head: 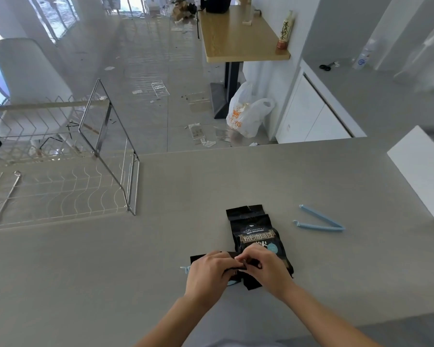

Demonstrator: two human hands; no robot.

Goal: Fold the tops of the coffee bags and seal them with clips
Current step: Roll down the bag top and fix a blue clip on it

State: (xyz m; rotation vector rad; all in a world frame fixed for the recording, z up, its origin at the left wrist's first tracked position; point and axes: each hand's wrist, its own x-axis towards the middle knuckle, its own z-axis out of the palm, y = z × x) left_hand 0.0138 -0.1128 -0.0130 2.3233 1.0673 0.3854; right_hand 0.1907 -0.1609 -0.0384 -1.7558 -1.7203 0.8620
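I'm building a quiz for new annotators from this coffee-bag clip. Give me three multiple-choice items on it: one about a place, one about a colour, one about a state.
1. Where does the open clip lie on the counter?
A. Right of the upper coffee bag
B. Inside the wire rack
C. On the white box

2. What colour is that clip?
A. Red
B. Light blue
C. Black

3. What are the left hand and right hand doing?
A. Resting flat, apart, on the counter
B. Lifting the rack
C. Both gripping the nearer bag

Answers: 1 A, it sits on bare counter beside that bag. 2 B, it is pale blue. 3 C, the fingers meet on the black bag.
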